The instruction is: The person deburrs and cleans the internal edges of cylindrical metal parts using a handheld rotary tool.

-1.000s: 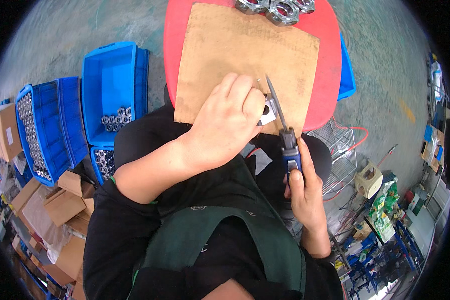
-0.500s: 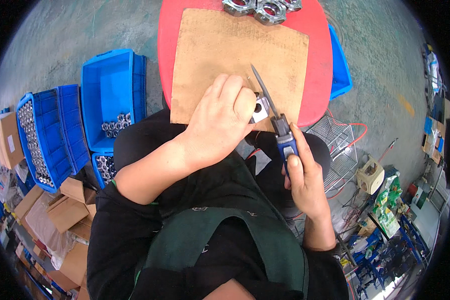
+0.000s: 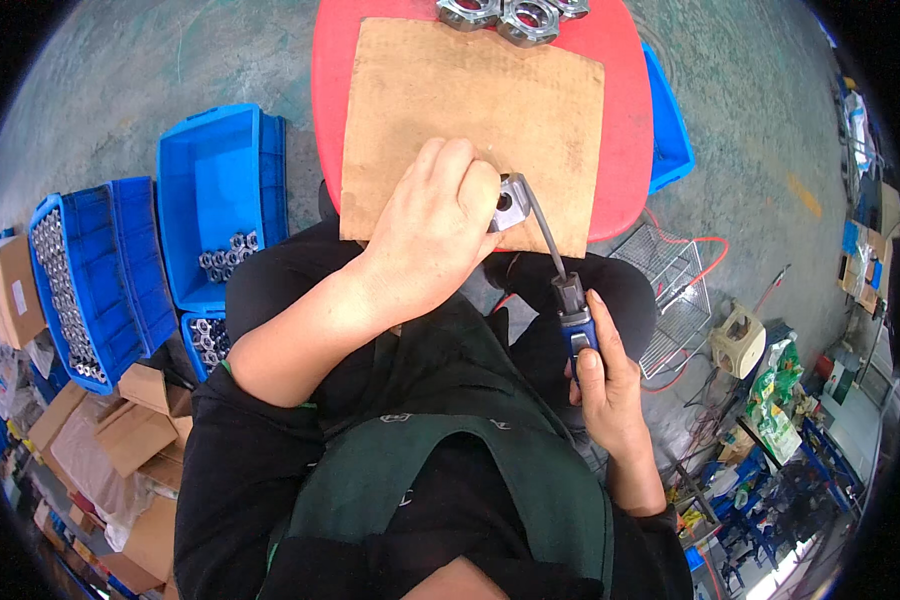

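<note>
My left hand (image 3: 422,232) is closed around a small shiny metal block (image 3: 516,210) with a round hole, held above a cardboard sheet (image 3: 470,90). Most of the block is hidden by my fingers. My right hand (image 3: 608,385) grips the blue handle of a file (image 3: 545,230), my thumb resting on the handle. The file's long grey blade points away from me and lies along the right side of the block, its tip close to the block's far corner.
Beneath the cardboard is a red round-cornered stool top (image 3: 625,150). Several large metal hex nuts (image 3: 527,20) sit at its far edge. Blue crates (image 3: 210,170) holding metal parts stand to the left, near open cardboard boxes (image 3: 135,435). A wire basket (image 3: 670,300) and hoses are to the right.
My right hand has drawn the file back toward me, so its tip has moved from well beyond the block to beside it. My left hand keeps its grip on the block.
</note>
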{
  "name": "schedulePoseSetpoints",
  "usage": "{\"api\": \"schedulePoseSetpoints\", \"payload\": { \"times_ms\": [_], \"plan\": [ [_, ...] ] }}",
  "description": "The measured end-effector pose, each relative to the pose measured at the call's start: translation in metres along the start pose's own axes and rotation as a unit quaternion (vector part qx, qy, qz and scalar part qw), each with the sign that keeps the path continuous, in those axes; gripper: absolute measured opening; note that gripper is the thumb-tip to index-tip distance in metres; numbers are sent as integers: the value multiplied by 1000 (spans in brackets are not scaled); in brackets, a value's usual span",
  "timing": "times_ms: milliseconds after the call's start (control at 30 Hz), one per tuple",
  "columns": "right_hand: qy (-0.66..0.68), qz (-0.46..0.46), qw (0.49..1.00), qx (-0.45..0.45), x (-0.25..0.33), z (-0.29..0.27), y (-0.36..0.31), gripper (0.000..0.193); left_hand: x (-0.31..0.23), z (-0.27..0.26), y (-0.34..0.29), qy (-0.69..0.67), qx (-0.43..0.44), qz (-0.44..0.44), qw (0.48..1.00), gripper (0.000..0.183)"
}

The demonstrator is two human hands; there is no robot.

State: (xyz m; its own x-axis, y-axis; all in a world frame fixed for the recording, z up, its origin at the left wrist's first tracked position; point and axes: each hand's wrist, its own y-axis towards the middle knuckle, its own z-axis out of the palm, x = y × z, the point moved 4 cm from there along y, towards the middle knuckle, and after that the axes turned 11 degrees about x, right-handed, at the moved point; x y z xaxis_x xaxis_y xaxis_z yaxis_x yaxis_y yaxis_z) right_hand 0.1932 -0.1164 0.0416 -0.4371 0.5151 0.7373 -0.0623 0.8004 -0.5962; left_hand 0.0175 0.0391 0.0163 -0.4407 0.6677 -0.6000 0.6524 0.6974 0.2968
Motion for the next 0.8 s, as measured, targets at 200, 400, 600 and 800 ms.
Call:
{"api": "schedulePoseSetpoints", "payload": {
  "times_ms": [200,400,600,800],
  "plan": [
    [36,17,999,-4,17,-3,31,49,-2,1,1,-2,-11,7,1000,41],
    [40,23,999,9,11,-5,20,49,-1,1,-1,-9,9,-1,1000,41],
    [30,27,999,-3,4,-3,13,50,-2,1,0,-9,2,8,1000,41],
    [35,-14,999,24,21,-6,38,46,-1,2,1,-2,-1,7,1000,40]
  ]
}}
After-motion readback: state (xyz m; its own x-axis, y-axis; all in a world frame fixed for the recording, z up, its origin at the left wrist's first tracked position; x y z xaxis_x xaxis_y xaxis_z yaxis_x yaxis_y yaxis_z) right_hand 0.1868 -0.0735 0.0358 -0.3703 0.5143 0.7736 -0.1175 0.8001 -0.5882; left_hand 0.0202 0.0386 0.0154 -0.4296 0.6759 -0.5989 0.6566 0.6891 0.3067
